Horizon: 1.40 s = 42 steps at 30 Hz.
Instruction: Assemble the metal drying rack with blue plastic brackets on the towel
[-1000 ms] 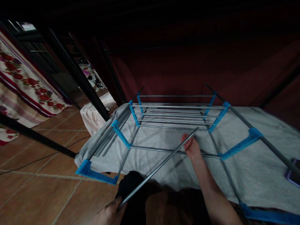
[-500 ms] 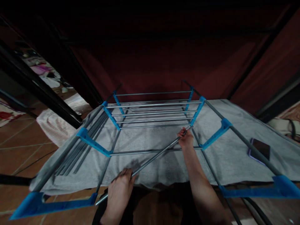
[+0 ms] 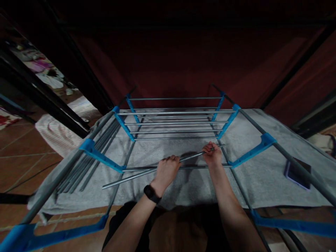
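Note:
A loose grey metal rod (image 3: pixel 128 179) slants across the front of a half-built rack, its left end lower and nearer me. My left hand (image 3: pixel 168 169), with a black watch on the wrist, is closed around the rod near its middle. Farther right, my right hand (image 3: pixel 212 153) is closed around the rod close to its other end, beside the rack's right side tube. The rack has blue plastic brackets (image 3: pixel 228 124) at both sides, with several rods (image 3: pixel 178 113) fixed between the far ones. One crossbar (image 3: pixel 199 167) runs behind my hands between the nearer brackets.
Several loose grey rods (image 3: pixel 91 157) lie bundled at the left on a grey cloth (image 3: pixel 262 189). A phone (image 3: pixel 298 174) rests on the cloth at right, partly behind a rack tube. A dark red panel (image 3: pixel 173 66) stands behind the rack. Tiled floor (image 3: pixel 23 150) shows at left.
The rod's left end has risen and moved away from me, so it slants less. My left hand has moved right and forward along with it. My view has shifted slightly.

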Motion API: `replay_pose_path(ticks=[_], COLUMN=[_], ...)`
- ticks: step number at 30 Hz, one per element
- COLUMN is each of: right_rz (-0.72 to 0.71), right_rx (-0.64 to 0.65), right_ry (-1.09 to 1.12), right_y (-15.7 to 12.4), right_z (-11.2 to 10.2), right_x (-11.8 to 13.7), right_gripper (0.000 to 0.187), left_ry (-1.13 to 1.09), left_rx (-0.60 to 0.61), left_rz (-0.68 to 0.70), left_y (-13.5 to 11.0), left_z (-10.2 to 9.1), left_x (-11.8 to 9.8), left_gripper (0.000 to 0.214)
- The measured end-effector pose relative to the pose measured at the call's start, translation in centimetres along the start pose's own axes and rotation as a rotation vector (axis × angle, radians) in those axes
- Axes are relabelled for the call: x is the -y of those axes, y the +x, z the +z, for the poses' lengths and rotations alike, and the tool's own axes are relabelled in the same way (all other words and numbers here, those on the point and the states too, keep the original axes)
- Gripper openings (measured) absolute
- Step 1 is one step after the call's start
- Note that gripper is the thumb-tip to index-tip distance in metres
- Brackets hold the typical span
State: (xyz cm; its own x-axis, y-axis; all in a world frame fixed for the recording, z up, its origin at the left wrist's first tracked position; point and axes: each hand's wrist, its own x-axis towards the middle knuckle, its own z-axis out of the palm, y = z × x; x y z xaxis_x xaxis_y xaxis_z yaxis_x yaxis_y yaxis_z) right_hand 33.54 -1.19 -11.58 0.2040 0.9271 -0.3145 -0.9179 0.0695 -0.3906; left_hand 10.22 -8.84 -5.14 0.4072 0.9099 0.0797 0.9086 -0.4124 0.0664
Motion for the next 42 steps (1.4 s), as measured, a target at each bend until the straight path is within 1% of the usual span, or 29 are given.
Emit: replay_pose_path(ticks=[5, 9, 12, 15, 19, 21, 24, 27, 30, 32, 36, 42], right_rz=[0.043, 0.116, 0.156, 0.171, 0.176, 0.175, 0.174, 0.146, 0.153, 0.109, 0.044, 0.053], right_rx=[-0.013, -0.001, 0.053, 0.08, 0.033, 0.031, 0.069, 0.099, 0.085, 0.058, 0.021, 0.03], right_ry=[0.013, 0.01, 0.044, 0.067, 0.076, 0.079, 0.07, 0.053, 0.059, 0.056, 0.053, 0.055], right_y=[0.1, 0.1, 0.4, 0.6, 0.4, 0.4, 0.0, -0.7, -1.3, -1.4, -1.4, -2.5], right_z=[0.0, -0.6, -1.4, -2.0, -2.5, -2.6, -2.3, -1.1, 0.4, 1.0, 1.3, 1.9], right_x=[-0.1, 0.4, 0.9, 1.2, 1.5, 1.4, 0.9, 0.2, -0.4, -0.6, -1.1, -2.5], right_gripper=[0.005, 0.005, 0.01, 0.012, 0.014, 0.016, 0.016, 0.015, 0.016, 0.014, 0.013, 0.016], left_ry=[-0.025, -0.068, -0.092, -0.102, -0.1, -0.102, -0.101, -0.088, -0.079, -0.071, -0.064, -0.05], left_rx=[-0.051, -0.1, -0.142, -0.177, -0.211, -0.216, -0.205, -0.184, -0.141, -0.113, -0.077, 0.009], left_rz=[0.113, 0.162, 0.169, 0.175, 0.182, 0.196, 0.199, 0.191, 0.225, 0.245, 0.243, 0.209], left_y=[2.0, 2.2, 2.1, 2.1, 2.3, 2.3, 2.1, 1.9, 2.0, 2.2, 2.6, 2.5], left_z=[1.5, 2.8, 3.6, 4.1, 4.1, 3.9, 3.6, 3.6, 3.8, 4.0, 3.9, 3.4], left_x=[0.2, 0.1, 0.0, -0.1, -0.3, -0.2, 0.1, 0.5, 0.7, 0.7, 0.8, 0.7], left_gripper=[0.031, 0.03, 0.028, 0.026, 0.025, 0.024, 0.022, 0.021, 0.023, 0.027, 0.034, 0.041])
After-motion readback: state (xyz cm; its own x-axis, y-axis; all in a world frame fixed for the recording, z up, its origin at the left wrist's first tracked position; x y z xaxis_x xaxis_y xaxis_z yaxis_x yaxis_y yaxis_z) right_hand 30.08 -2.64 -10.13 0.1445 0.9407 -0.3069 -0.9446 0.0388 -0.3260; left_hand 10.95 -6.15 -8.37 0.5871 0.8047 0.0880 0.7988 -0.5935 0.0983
